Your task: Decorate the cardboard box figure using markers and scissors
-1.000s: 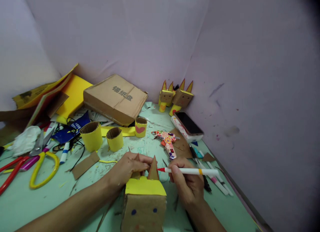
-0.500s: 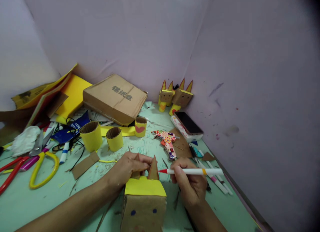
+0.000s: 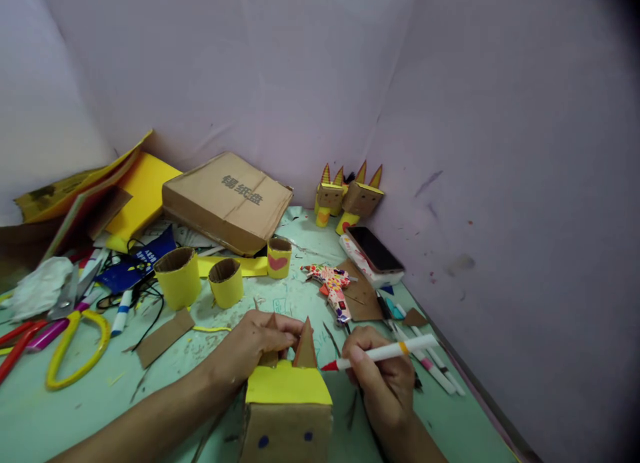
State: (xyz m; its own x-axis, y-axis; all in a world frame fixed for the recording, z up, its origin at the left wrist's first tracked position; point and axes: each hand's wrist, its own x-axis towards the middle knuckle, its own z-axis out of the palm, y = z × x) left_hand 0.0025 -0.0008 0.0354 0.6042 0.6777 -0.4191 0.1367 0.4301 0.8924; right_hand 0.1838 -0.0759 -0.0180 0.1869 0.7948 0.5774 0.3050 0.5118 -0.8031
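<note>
Cardboard of the box figure (image 3: pixel 287 420) runs off the bottom edge, so only its yellow top, 2 blue dots and 2 brown ears show; the left ear is mostly hidden behind the left hand (image 3: pixel 255 346). That hand is closed, fingers pinching the ear base at the figure's top. The right hand (image 3: pixel 383 383) is closed around a white marker (image 3: pixel 385 352), its red tip just beside the right ear, not clearly touching. Bare green table (image 3: pixel 60 410) lies open to the left of the forearm, while loose pens (image 3: pixel 435 366) crowd the strip between the right hand and the wall. Farther off stand 3 yellow rolls (image 3: pixel 225 283), a patterned glue gun (image 3: pixel 333 286) and a phone (image 3: pixel 375 250). Yellow scissors (image 3: pixel 75 340) are partly cut off at left. At the back lie a flat carton (image 3: pixel 227 200) and 2 finished figures (image 3: pixel 350 196) against the corner.
</note>
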